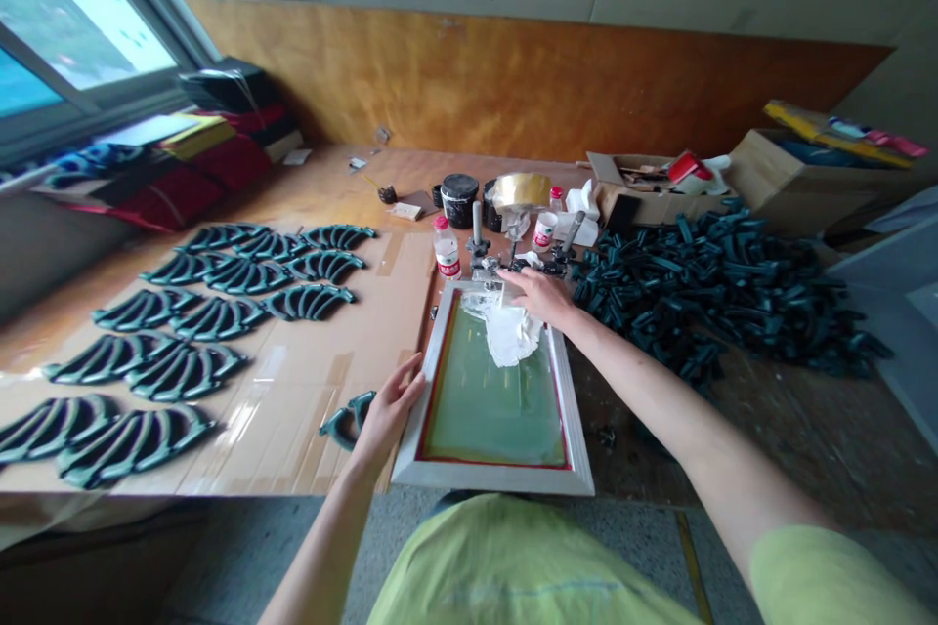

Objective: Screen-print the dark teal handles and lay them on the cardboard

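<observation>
A screen printing frame with a pale grey border and green mesh lies in front of me. My left hand grips its left edge, the fingers bent onto the border. My right hand is closed over the frame's far end, index finger extended; whatever it holds is mostly hidden and white-smeared. Just below it, thick white paste is spread on the mesh. Beyond the fingers stand metal hinge clamps. Close to my left wrist, a dark green curved slatted piece rests on the cardboard.
Rows of dark green fan-shaped pieces lie on cardboard at left. A heap of similar dark pieces is at right. A red-capped bottle, a black tub and a tape roll stand behind the frame. Cardboard boxes sit farther right.
</observation>
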Available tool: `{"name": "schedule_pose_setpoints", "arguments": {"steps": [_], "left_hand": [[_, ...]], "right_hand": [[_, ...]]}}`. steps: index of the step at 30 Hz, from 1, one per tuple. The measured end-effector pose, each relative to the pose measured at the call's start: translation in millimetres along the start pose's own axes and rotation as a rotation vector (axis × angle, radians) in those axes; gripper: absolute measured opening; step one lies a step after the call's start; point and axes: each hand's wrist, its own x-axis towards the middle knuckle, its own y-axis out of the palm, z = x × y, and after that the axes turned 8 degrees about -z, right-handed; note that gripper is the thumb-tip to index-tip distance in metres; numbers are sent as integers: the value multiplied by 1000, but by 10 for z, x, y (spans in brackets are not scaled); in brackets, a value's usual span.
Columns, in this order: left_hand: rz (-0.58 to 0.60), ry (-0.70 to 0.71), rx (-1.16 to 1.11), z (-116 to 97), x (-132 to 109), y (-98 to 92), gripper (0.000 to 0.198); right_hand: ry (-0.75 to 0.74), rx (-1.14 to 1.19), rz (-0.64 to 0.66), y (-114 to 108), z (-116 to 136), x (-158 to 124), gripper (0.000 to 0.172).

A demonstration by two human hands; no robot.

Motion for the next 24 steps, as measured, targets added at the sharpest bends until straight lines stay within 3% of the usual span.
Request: {"name": "schedule_pose_setpoints", "arguments": {"steps": [3,5,7,10,13,16,18,20,21,24], "left_hand": [[-12,38,-84,-355,-18,3,68],[-38,121,-144,-608,28,64,62],[-55,262,-239,-871,115,167,58],[-54,424,-323,-1252,268,337,50],[-44,431,-368,-1437,356,455,46],[-94,355,-414,-1185,296,550,48],[-12,146,-336,-791,158,639,54],[190,-174,-180,-349,-31,740,60],[230,-266,-178,-151,-126,779,60],[211,-359,-248,243,-310,744,47]], "right_hand": [[90,-36,-159,-139,-209,118,63],[200,-30,-326,-215,-394,16,53],[333,-5,-405,-203,-545,-195,39],[432,46,-264,33,-584,-598,24],[292,54,-39,359,-409,-907,29],[141,18,61,503,-158,-1020,28],[135,12,36,481,56,-1048,17],[109,22,-26,436,342,-1100,14],[54,33,-49,424,503,-1141,15],[-227,121,-16,431,879,-1316,19]]}}
